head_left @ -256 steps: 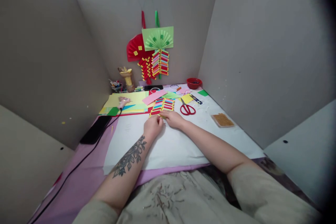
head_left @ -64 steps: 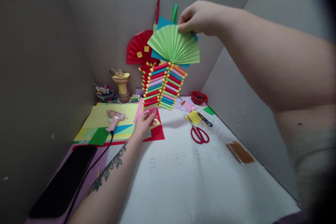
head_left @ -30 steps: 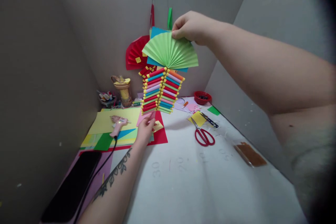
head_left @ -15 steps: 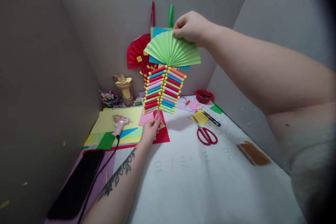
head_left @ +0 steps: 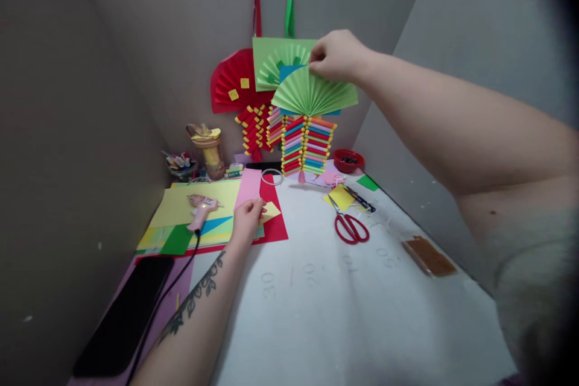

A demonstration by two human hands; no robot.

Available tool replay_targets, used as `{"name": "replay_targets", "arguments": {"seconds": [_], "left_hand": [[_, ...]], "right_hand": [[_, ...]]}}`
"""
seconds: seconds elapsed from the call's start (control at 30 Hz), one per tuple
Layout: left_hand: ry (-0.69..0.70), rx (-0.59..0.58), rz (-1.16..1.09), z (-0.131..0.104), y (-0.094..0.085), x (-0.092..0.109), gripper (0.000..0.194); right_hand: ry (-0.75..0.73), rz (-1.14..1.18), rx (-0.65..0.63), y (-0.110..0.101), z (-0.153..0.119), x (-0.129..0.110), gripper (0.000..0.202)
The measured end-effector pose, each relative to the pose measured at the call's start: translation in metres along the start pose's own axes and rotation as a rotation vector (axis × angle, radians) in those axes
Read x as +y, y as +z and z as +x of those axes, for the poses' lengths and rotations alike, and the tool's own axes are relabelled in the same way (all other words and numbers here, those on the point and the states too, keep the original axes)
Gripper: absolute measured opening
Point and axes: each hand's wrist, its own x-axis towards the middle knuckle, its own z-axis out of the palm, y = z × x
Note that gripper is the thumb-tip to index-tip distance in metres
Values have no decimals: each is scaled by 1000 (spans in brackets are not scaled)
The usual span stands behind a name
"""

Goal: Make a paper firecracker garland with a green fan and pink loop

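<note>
My right hand (head_left: 337, 55) pinches the top edge of a paper fan decoration (head_left: 316, 90), holding it up. Its pleated light green fan sits on a blue backing. Below the fan hang two columns of small rolled paper tubes (head_left: 308, 145) in red, blue, pink and green with yellow ends, and a pink tassel (head_left: 301, 177) at the bottom. My left hand (head_left: 246, 220) is low over the papers, fingers curled together beside a pale yellow paper piece (head_left: 271, 211). Whether anything is between those fingers is hidden.
Behind hang a red fan decoration (head_left: 235, 81) and a green one (head_left: 266, 63). A pink glue gun (head_left: 202, 211) with its cord lies left on stacked papers, above a black phone (head_left: 124, 316). Red-handled scissors (head_left: 351, 229), a cutter (head_left: 362, 199) and a red bowl (head_left: 348, 161) are right.
My left hand has let go of the pink tassel and dropped slightly left. My right hand has carried the fan decoration to the right, uncovering the green one behind.
</note>
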Motion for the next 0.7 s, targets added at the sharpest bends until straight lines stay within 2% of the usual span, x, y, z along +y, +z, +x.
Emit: {"name": "replay_targets", "arguments": {"seconds": [0.1,0.2,0.3,0.37,0.43,0.5,0.6,0.67,0.7], "left_hand": [[53,53,2,3,-6,3,34],[121,78,8,9,-13,5,34],[130,100,41,14,-17,4,33],[117,61,90,14,-17,5,31],[127,-56,168,10,-16,10,27],[135,-266,247,2,-13,17,24],[156,-641,344,-10,-7,25,15],[256,-766,468,-16,-2,25,13],[320,-785,551,-18,1,24,13]], "right_hand": [[-84,-118,36,7,-33,-8,29],[-124,-267,-35,25,-100,-44,29],[-156,-249,-357,57,-185,-85,29],[-242,-97,-566,80,-236,-103,28],[-302,6,-661,99,-273,-109,21],[-294,67,-680,112,-299,-107,18],[-242,186,-601,119,-323,-100,20],[-243,282,-530,121,-336,-99,22],[-242,313,-498,122,-342,-99,24]]}}
